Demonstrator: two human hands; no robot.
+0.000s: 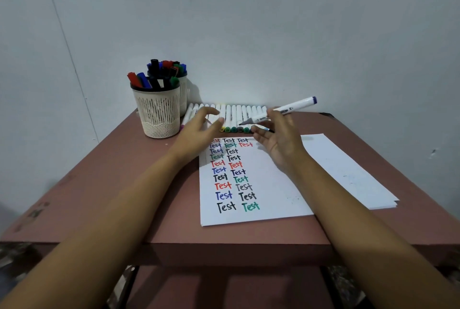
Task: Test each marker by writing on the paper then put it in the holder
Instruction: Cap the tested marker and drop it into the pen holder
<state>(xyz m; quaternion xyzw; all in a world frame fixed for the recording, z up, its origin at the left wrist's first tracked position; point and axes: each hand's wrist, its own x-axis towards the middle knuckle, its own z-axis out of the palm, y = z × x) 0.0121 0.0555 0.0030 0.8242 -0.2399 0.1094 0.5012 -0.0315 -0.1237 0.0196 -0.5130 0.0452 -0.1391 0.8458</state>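
Right hand pinches an uncapped white marker above the paper, tip pointing left. Left hand is open, fingers spread over the row of markers beside the holder. Step: testing. Next, probably: lower tip to a bare patch and write.

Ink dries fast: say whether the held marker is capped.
Uncapped at the writing end: marker in the right hand shows a bare grey tip.
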